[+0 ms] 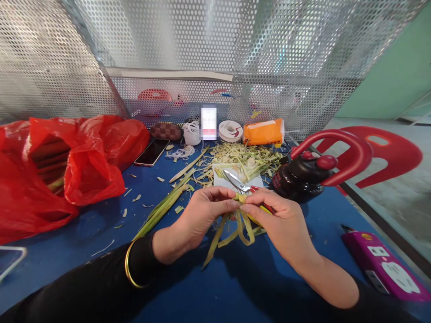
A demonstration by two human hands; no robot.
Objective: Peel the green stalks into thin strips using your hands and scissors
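Observation:
Both hands meet over the middle of the blue table, pinching one bundle of pale green-yellow plant strips [239,224]. My left hand [204,217] grips it between thumb and fingers from the left. From the right, my right hand [279,220] pinches the same knot-like top. Loose strip ends hang and curl below the fingers. Just beyond lie scissors [237,181] with silver blades and red handles, partly hidden by the right hand. Under the blades is a white sheet [218,177]. Long green stalks [161,208] lie left of my left hand.
A heap of plant scraps [245,154] lies behind the scissors. Red plastic bags [97,157] and a phone [152,152] are at left. A ribbon spool [230,131] and orange packet [263,133] stand at the back. A black jug [296,179] and purple box [384,264] are at right.

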